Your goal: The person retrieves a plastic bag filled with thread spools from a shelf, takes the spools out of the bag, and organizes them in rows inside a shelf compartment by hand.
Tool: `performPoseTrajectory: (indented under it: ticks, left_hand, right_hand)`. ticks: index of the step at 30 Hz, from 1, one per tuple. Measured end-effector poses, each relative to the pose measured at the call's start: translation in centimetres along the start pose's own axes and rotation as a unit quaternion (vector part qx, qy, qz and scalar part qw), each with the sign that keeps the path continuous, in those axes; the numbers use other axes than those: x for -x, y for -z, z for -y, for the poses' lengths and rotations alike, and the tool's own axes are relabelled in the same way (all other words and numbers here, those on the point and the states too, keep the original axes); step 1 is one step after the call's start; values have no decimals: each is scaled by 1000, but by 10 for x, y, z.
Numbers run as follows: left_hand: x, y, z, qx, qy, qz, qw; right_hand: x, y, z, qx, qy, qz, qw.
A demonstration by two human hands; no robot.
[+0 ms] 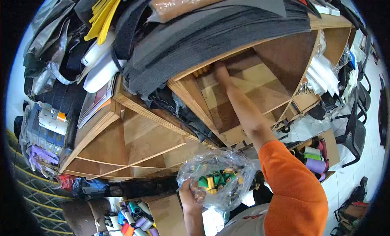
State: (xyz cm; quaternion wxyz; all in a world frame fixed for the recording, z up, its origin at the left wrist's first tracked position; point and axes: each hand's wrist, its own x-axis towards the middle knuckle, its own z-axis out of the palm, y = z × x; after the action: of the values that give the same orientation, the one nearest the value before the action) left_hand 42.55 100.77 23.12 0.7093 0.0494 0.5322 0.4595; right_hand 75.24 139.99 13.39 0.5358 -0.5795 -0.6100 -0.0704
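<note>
My left hand (188, 197) is closed around the side of a clear plastic bag (239, 191). Inside the bag lie several small green and yellow pieces (217, 180), whose kind I cannot make out. My right arm is stretched up into a wooden shelf compartment (260, 79). At its back, under the top board, my right hand (219, 68) is in shadow with its fingers hidden. Small yellow-orange things (202, 70) show just left of that hand; I cannot tell what they are.
Dark grey sheets (215, 37) are stacked on the shelf top, with a plastic-wrapped brown roll (195, 4) over them. Dark fabric (187, 114) fills a neighbouring slot. Boxes of thread spools stand at lower left (140, 217) and right (315, 165). A black chair (352, 136) stands at right.
</note>
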Motion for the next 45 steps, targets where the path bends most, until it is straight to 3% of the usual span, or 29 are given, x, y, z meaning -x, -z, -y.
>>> performPoseTrajectory:
  ticks: [1,2,5,7,8,9,10,12,14,15,16,19,22,26,29,31,33,34,35,37,39,42,45]
  left_hand:
    - [-1,-1,-2,7,-1,2,1000]
    - [0,-2,-5,14,-1,1,1000]
    - [5,-6,-13,-10,-19,6,1000]
    - [9,-9,-15,-35,-39,-1,999]
    - [14,-11,-17,-61,-53,-12,997]
    - [19,-17,-19,-89,-68,-19,994]
    - [25,-26,-19,-90,-70,-27,993]
    - [38,-43,-21,-87,-84,-37,992]
    - [39,-51,-19,-82,-85,-50,992]
    - [41,-54,-17,-80,-84,-57,992]
    - [43,-59,-15,-60,-77,-22,995]
    - [37,-54,-10,-78,-57,32,995]
    - [37,-57,-6,-83,-45,55,994]
    - [38,-60,-1,-91,-33,42,994]
    - [33,-62,0,-84,-30,38,995]
    - [31,-61,1,-79,-34,32,996]
    - [31,-58,1,-93,-39,33,994]
    - [33,-60,1,-97,-48,23,994]
    - [34,-60,1,-102,-55,13,993]
    - [25,-54,2,-85,-54,10,995]
    - [21,-54,4,-89,-65,-12,994]
    - [14,-37,1,-68,-26,27,997]
    - [15,-35,-3,-53,-24,20,998]
  right_hand:
    - [-1,9,7,15,-6,6,1000]
    - [-2,16,14,118,-38,33,992]
    - [-1,71,49,2,-72,26,997]
    - [7,135,108,-109,-305,55,944]
    - [14,154,110,-397,-268,166,862]
    - [21,196,133,-493,-263,323,764]
    - [37,231,155,-505,-207,460,701]
    - [78,261,206,-462,-152,637,598]
    - [133,251,243,-438,-51,659,609]
    - [145,250,264,-278,34,649,707]
    - [192,222,254,-261,119,482,828]
    - [210,207,273,-27,20,603,797]
    - [230,203,269,54,82,590,802]
    - [226,216,264,75,66,607,788]
    - [189,258,261,-8,68,622,780]
    - [142,289,243,-282,92,601,743]
    - [106,321,223,-349,-64,522,776]
    - [102,318,207,-479,-208,404,751]
    - [101,307,189,-585,-342,266,686]
    - [80,274,148,-673,-382,106,624]
    - [56,243,119,-691,-389,63,606]
    - [23,180,79,-623,-515,-13,588]
    - [3,144,69,-484,-543,-36,685]
